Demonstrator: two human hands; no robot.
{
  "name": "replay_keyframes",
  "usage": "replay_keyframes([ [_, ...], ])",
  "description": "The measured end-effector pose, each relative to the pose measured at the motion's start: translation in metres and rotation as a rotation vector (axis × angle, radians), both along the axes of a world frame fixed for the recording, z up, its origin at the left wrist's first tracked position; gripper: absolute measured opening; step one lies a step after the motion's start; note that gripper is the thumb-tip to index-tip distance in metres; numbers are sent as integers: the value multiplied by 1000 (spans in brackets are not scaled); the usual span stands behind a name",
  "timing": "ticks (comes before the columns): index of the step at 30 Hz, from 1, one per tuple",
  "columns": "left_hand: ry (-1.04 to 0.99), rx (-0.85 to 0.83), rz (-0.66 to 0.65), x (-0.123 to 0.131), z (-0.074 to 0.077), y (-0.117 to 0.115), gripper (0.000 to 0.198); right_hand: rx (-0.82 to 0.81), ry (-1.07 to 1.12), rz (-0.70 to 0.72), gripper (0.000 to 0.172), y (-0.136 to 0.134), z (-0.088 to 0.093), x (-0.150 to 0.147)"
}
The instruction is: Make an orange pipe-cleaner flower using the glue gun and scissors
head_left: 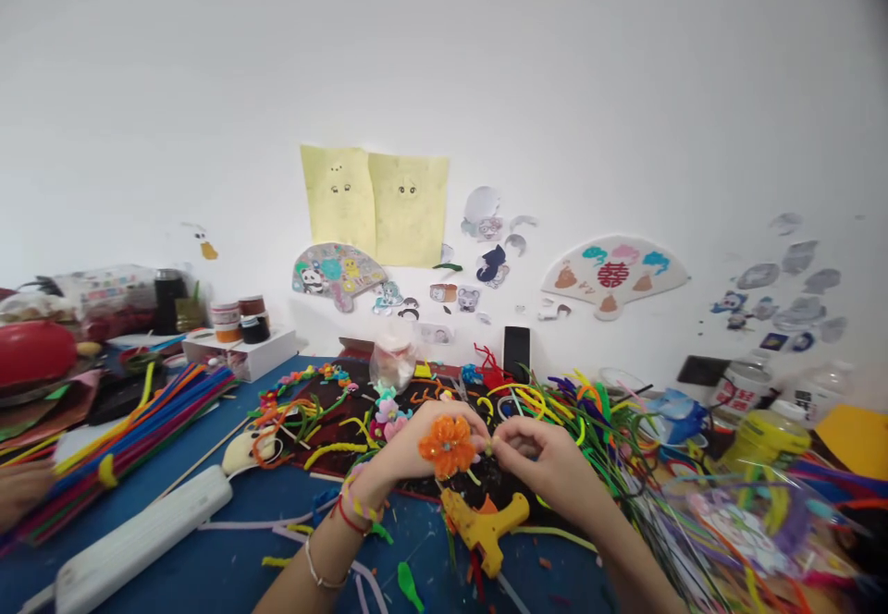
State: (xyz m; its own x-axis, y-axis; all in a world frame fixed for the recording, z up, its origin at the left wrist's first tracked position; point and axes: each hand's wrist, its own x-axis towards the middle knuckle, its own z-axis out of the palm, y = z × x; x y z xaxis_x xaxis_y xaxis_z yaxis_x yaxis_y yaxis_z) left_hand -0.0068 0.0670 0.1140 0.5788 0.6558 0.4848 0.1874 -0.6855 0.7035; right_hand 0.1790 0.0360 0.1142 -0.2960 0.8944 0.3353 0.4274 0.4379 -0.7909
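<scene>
My left hand (431, 431) and my right hand (545, 455) meet at the fingertips above the middle of the blue table. Between them is a small yellow-green fuzzy piece (488, 446), apparently pipe cleaner, pinched from both sides. An orange pipe-cleaner flower (446, 445) with a shiny centre sits against the back of my left hand; how it is attached is hidden. Just below the hands lies a yellow hot glue gun (484, 527). Pink and purple fuzzy flowers (390, 418) stand just left of my left hand.
A white power strip (145, 545) and a bundle of coloured pipe cleaners (139, 452) lie left, beside another person's hand (24, 494). Loose pipe cleaners (555, 406) heap up right of centre. A yellow-liquid bottle (767, 438) stands far right. Decorated fans (614, 276) lean against the wall.
</scene>
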Motion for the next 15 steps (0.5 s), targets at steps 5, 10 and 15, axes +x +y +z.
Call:
replay_keyframes([
  [5, -83, -110, 11, -1, -1, 2, 20, -113, 201, 26, 19, 3, -2, -7],
  [10, -231, -113, 70, 6, -11, 1, 22, -180, 420, 17, 25, 7, -8, -12],
  [15, -198, 219, 140, 9, -20, -1, 12, -299, 551, 64, 25, 7, -10, -8],
])
